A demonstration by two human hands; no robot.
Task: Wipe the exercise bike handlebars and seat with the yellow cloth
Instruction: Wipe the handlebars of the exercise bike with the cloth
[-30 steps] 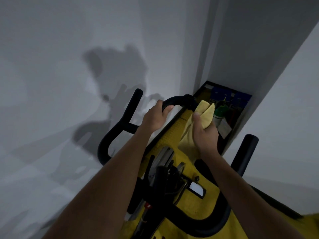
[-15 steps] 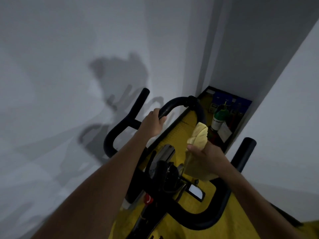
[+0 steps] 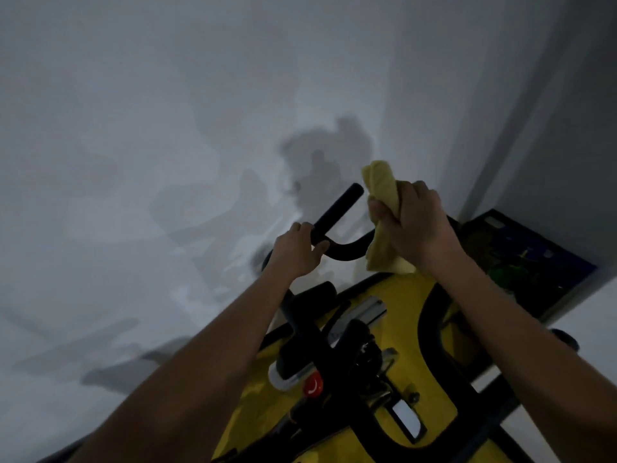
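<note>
A person leans over a black-framed exercise bike [image 3: 334, 345] in a dim room corner, caught mid-wipe on the handlebars, with the seat out of view and, by that reckoning, yet to be done. At left, a pale grey wall [image 3: 133, 162] carries only shadows and stands close behind the bars, leaving little room to swing past the grip ends. The left hand [image 3: 295, 252], fingers curled round the black padded tubular handlebar [image 3: 337, 208] near the base of its upright horn, appears to steady the bike. Just right of it, the right hand [image 3: 417, 228] grips the bunched yellow cloth [image 3: 384, 222], one end poking up above the knuckles and the rest hanging against the curved bar between the two hands; whether the fingers also wrap the bar beneath the cloth cannot be told. The likely next move is a pass along that curve towards the horn, which would call for the left hand to shift clear. Below lies a yellow floor mat [image 3: 400, 295]. Far right, a dark tray of bottles [image 3: 521, 259] sits wedged in the corner near the right elbow's path, the tightest edge here.
</note>
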